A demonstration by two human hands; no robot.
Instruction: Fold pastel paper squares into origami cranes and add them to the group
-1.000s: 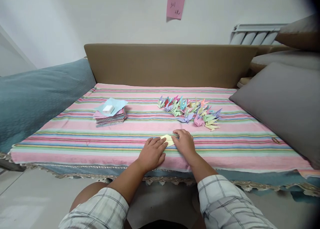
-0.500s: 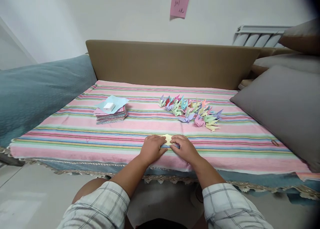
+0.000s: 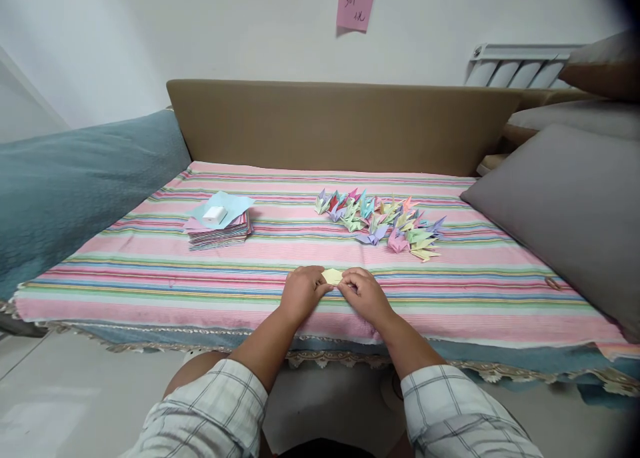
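A small folded piece of pale yellow origami paper lies between my two hands, close to the front of the striped cloth. My left hand pinches its left end, thumb toward me and fingers curled behind. At the right end, my right hand holds the paper between thumb and bent fingers. The fingertips cover both ends of the paper. Beyond my right hand, several folded paper cranes in many colours sit in a loose cluster.
To the left stands a stack of coloured paper sheets, with a small white block on its top blue sheet. A grey cushion leans at the right, near a small brown object. A brown backrest runs along the back.
My left hand has gone from lying flat over the paper to pinching its left end. My right fingers have closed on the right end. The view has shifted slightly.
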